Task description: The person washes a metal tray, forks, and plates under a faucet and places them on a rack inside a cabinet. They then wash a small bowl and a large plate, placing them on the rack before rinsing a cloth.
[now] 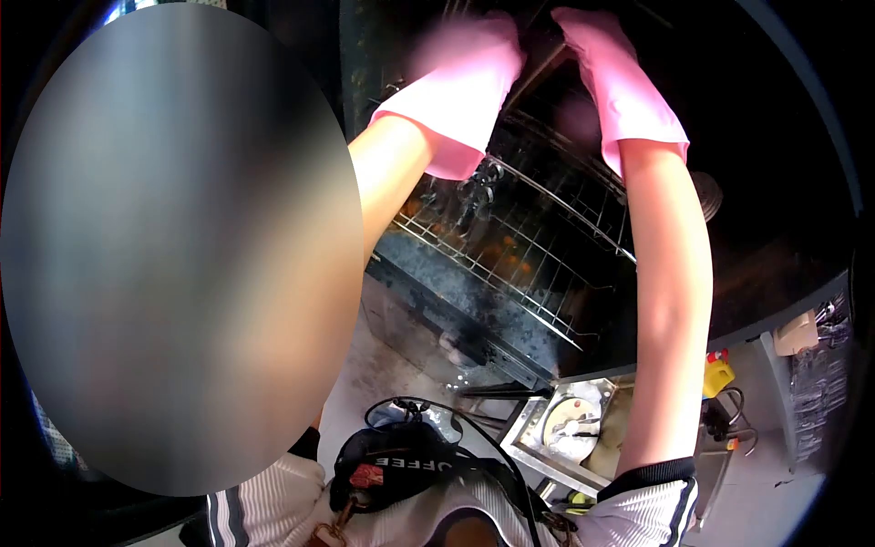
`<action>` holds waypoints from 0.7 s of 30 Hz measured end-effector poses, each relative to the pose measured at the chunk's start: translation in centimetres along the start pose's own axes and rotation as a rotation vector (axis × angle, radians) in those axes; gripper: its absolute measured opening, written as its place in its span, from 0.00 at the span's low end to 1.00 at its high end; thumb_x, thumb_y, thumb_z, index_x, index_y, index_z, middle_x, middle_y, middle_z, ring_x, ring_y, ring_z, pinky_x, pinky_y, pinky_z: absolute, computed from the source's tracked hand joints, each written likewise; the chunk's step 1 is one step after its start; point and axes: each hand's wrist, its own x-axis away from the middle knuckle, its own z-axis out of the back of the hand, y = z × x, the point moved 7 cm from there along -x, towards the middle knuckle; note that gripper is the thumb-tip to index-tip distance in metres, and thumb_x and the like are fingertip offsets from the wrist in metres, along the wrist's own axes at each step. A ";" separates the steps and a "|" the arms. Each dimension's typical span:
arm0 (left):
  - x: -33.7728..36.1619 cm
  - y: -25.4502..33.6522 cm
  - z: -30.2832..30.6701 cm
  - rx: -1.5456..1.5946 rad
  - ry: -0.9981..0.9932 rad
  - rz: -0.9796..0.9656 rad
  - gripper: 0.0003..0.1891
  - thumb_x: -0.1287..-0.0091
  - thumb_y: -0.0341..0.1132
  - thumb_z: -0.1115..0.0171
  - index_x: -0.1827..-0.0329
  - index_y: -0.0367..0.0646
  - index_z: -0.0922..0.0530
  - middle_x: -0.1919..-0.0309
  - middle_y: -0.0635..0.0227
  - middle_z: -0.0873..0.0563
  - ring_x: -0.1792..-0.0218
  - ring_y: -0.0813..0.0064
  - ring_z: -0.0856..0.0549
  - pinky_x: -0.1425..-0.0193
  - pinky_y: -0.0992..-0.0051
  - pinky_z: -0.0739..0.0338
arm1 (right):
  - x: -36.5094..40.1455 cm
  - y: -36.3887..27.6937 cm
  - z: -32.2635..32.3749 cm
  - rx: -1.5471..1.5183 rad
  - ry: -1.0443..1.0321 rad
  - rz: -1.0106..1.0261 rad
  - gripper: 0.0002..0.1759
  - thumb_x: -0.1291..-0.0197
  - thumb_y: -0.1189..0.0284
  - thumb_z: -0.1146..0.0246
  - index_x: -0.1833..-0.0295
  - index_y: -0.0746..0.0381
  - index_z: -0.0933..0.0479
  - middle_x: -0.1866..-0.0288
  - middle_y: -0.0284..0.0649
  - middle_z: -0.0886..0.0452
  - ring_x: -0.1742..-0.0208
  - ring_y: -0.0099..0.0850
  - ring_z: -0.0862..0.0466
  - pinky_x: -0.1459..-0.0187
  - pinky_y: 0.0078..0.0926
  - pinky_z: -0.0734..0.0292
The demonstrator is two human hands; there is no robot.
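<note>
Both my hands wear pink rubber gloves and reach deep into a dark, dirty oven. My left hand (483,46) is beside a thin metal bar near the top of the view, its fingers lost in blur and shadow. Across from it, on the other side of that bar, my right hand (597,36) bends inward at the wrist; I cannot tell whether it grips anything. Below the gloves, a wire rack (506,273) slants across the stained oven interior. The rail of another rack (570,208) passes close to my right forearm.
A blurred oval covers the left side. At lower right, a metal sink (524,439) contains a round pale dish (572,427). A yellow bottle (717,378) with a red cap stands beyond my right forearm. My black apron (401,469) and a dark cable are at the bottom.
</note>
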 end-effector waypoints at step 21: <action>2.0 0.1 4.1 0.239 -0.022 -0.148 0.22 0.33 0.44 0.39 0.39 0.43 0.19 0.46 0.52 0.13 0.50 0.51 0.12 0.50 0.59 0.15 | -2.3 0.1 -1.1 0.024 -0.028 0.103 0.37 0.40 0.54 0.39 0.30 0.65 0.29 0.31 0.55 0.25 0.28 0.43 0.25 0.29 0.34 0.30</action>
